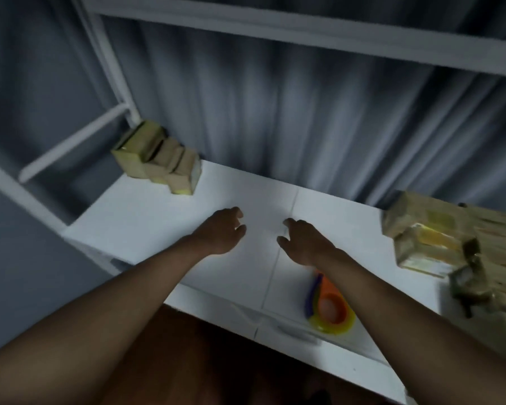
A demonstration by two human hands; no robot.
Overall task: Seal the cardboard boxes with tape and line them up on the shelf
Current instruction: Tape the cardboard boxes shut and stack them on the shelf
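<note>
Several small cardboard boxes stand packed together in a row at the back left corner of the white shelf. A loose pile of cardboard boxes lies at the right end. An orange and yellow tape dispenser rests near the shelf's front edge, partly under my right forearm. My left hand and my right hand hover over the middle of the shelf, fingers loosely curled, holding nothing. The picture is blurred.
White shelf posts rise at the back left, and an upper shelf board crosses the top. A grey pleated curtain hangs behind. Dark brown floor shows below the shelf's front edge.
</note>
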